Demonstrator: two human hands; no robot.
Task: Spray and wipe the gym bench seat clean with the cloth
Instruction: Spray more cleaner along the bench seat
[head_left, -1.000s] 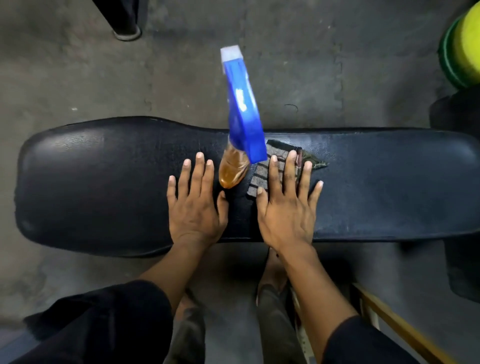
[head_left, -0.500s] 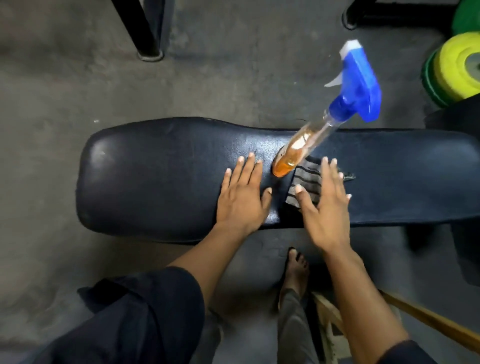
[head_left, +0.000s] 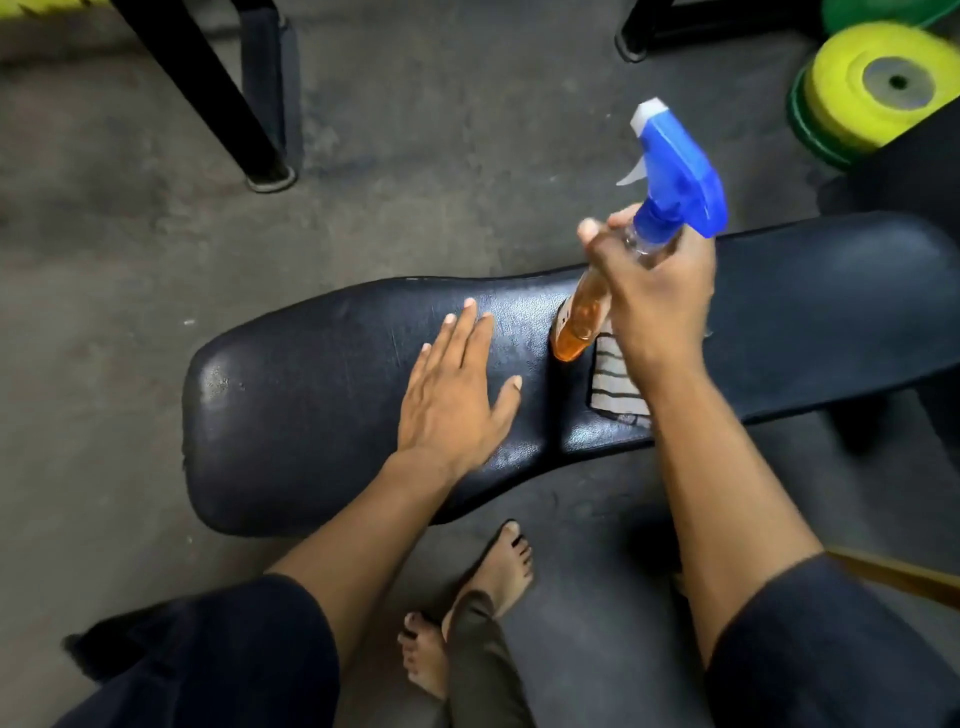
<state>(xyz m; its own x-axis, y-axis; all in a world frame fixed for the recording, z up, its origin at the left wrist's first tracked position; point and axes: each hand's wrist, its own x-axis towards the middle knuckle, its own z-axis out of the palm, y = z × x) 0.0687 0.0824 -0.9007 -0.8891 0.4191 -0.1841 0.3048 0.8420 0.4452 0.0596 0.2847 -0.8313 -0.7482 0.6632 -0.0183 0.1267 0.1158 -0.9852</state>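
A black padded gym bench seat runs across the middle of the view. My left hand lies flat on it with the fingers spread, holding nothing. My right hand is wrapped around the neck of a spray bottle with a blue trigger head and orange liquid; the bottle's base touches the seat. A grey cloth with dark stripes lies on the seat, partly hidden under my right forearm.
Yellow and green weight plates lie at the far right on the grey floor. A black frame leg stands at the far left. My bare feet are just in front of the bench. A wooden edge shows at the lower right.
My right hand left the cloth and closed on the spray bottle's neck. My left hand stayed flat on the seat. The view shifted, so the bench sits further right.
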